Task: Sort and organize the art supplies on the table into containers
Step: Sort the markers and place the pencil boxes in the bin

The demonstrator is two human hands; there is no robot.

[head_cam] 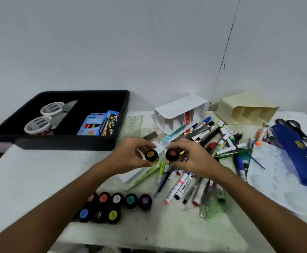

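Both hands are up over the marker pile (pixel 211 143), left hand (pixel 130 154) pinching a yellow-lid paint jar (pixel 151 155), right hand (pixel 191 157) a red one (pixel 172 155), probably headed for the jar group (pixel 116 205) near the table (pixel 30 170) edge.

A: How many paint pots (pixel 130 201)?

B: Ten with black lids: eight grouped on the table (pixel 39 170), one in each hand, so two hands, left hand (pixel 130 156) and right hand (pixel 191 157).

A: Tubs (pixel 51 108)?

B: Two white ones in the one black tray (pixel 119 114), plus two blue marker packs (pixel 98 125).

A: Organizers?

B: Two: one white organizer (pixel 180 110), one cream organizer (pixel 247 110).

A: Scissors (pixel 293 125)?

B: Two pairs, it seems. One blue pouch (pixel 298 154). The pens (pixel 222 139) are too heaped to count.
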